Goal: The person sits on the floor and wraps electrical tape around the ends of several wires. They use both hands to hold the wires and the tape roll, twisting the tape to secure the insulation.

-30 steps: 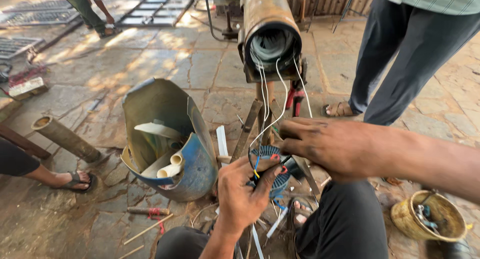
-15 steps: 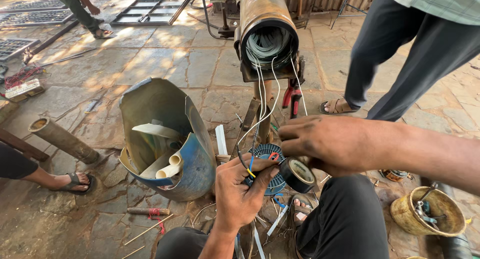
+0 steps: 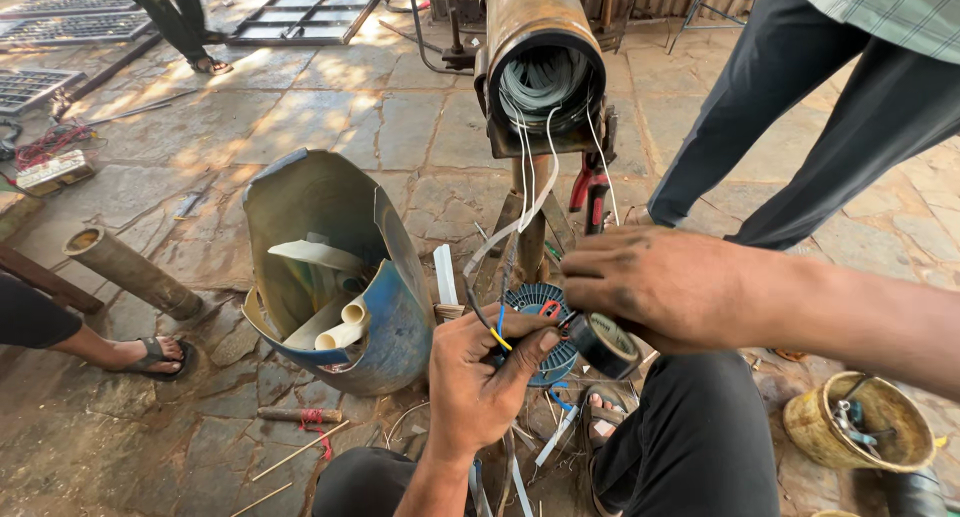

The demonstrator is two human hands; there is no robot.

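Left hand (image 3: 480, 377) pinching wires (image 3: 497, 322) — upright, right hand (image 3: 660, 287) gripping tape roll (image 3: 605, 345).

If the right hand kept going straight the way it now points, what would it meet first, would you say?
The right hand points toward the picture's left, holding a roll of black tape. Going on, it would probably first meet the left hand and the coloured wires it pinches; beyond them stands the cut blue drum. Depth is uncertain.

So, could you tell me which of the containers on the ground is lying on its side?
The big cut blue drum with white pipes; the small round basket sits upright.
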